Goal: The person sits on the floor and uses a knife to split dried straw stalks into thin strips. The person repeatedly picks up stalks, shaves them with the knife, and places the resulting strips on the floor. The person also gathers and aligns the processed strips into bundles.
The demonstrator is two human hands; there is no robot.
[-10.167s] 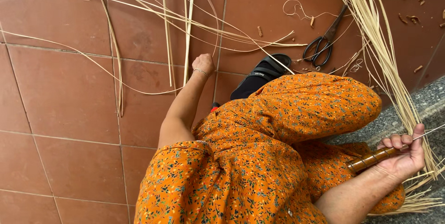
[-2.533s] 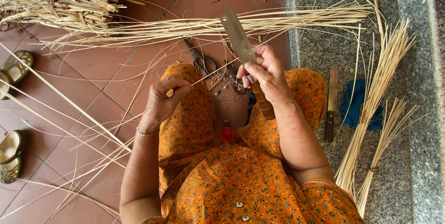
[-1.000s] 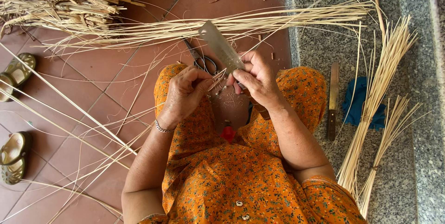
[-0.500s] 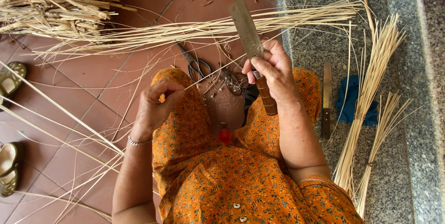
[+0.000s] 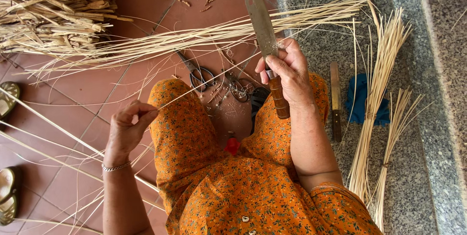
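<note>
My right hand [image 5: 288,69] grips a knife [image 5: 266,40] with a flat metal blade and a brown wooden handle, blade pointing up and away. A thin pale cane strip [image 5: 209,85] runs from under the blade down to my left hand [image 5: 127,128], which pinches its end over my left knee. Both hands hover above my lap in an orange flowered dress [image 5: 228,181].
Scissors [image 5: 195,73] and a second pair [image 5: 238,88] lie on the red tiles between my knees. A long bundle of cane strips [image 5: 194,38] crosses the floor. Another knife [image 5: 335,101], a blue cloth [image 5: 360,104] and tied strip bundles [image 5: 377,104] rest on the granite step. Sandals [image 5: 8,99] lie left.
My hands have drawn apart: the left one pulled the strip down and left, while the right one holds the knife raised. The view shifted slightly.
</note>
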